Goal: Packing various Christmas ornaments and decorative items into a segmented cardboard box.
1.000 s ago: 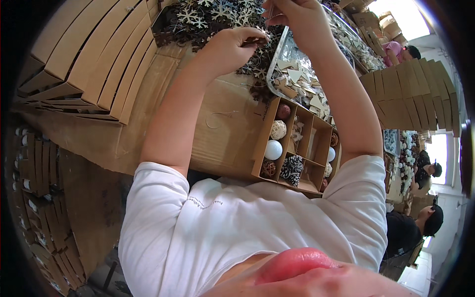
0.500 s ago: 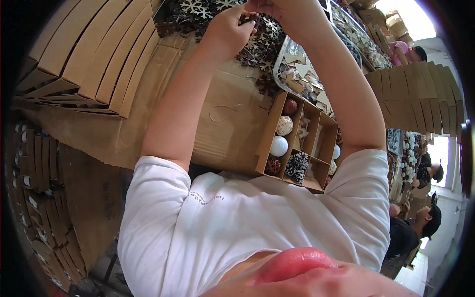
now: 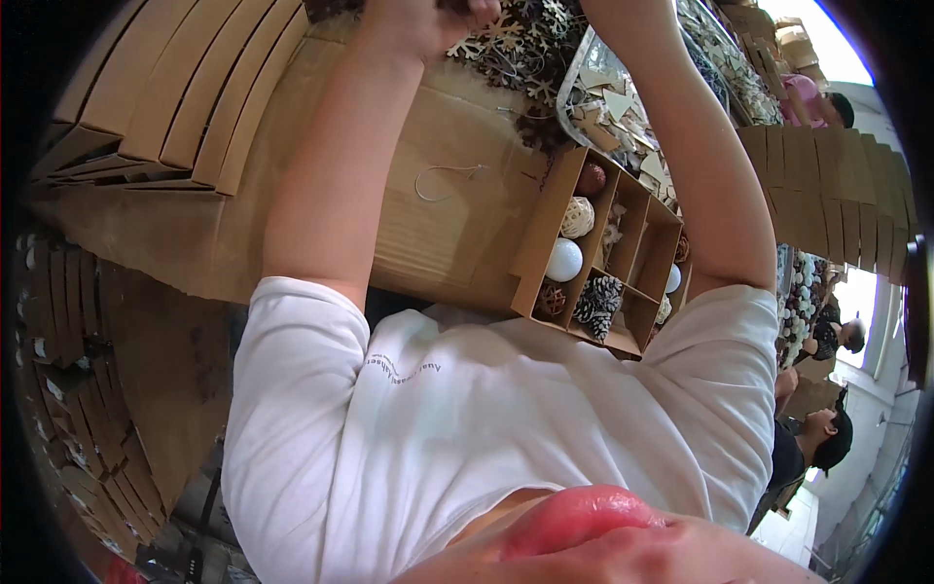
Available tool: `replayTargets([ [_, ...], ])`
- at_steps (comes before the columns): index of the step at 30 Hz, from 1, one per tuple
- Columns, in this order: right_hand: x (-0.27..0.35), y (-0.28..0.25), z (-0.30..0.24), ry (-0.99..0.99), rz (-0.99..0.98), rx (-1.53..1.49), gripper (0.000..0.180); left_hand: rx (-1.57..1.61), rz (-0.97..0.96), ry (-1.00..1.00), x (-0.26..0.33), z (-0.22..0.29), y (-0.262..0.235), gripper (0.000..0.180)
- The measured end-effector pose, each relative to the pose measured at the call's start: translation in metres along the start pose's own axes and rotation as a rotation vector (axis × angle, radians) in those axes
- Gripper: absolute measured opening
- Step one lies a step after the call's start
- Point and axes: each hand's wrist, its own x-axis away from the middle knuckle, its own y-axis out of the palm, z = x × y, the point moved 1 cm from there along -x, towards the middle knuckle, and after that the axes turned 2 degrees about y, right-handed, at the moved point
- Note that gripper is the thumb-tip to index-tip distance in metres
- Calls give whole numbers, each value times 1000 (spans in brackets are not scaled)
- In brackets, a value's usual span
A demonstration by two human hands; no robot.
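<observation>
- Left hand (image 3: 428,21) reaching over dark wooden snowflake cutouts (image 3: 520,44) on cardboard-covered worktop (image 3: 438,224); grip cut off by frame edge, closure indeterminable.
- Right hand out of view.
- Divided cardboard box (image 3: 603,255) sitting between forearms, holding white ball (image 3: 564,260).

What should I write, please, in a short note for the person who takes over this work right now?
Left hand: at the top edge, over the pile of wooden snowflakes; its grip cannot be judged.
Right hand: out of view above the frame; only the forearm shows.
Divided cardboard box: in front of the body, already holding a brown ball, a wicker ball, a white ball and a pine cone.
Some compartments look unfilled. A loop of string lies loose on the cardboard.
</observation>
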Motion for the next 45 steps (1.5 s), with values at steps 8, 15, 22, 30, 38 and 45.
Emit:
replayTargets([
  [8, 67, 8, 60, -106, -928, 1001, 18, 319, 166, 57, -10, 0, -14, 24],
  [15, 75, 25, 60, -124, -994, 966, 19, 246, 210, 68, -4, 4, -9, 23],
  [22, 43, 6, 66, 125, -881, 48, 26, 96, 254, 70, -3, -4, -3, 19],
  [30, 7, -16, 17, 498, -497, -664, 5, -301, -115, 16, -14, -35, -6, 21],
  [38, 4, -21, 20, 440, -286, -831, 4, -232, -199, -43, 8, -46, 36, 26],
  [45, 3, -17, 26, 375, -111, -685, 3, -350, -98, -151, 18, -47, 36, 39],
])
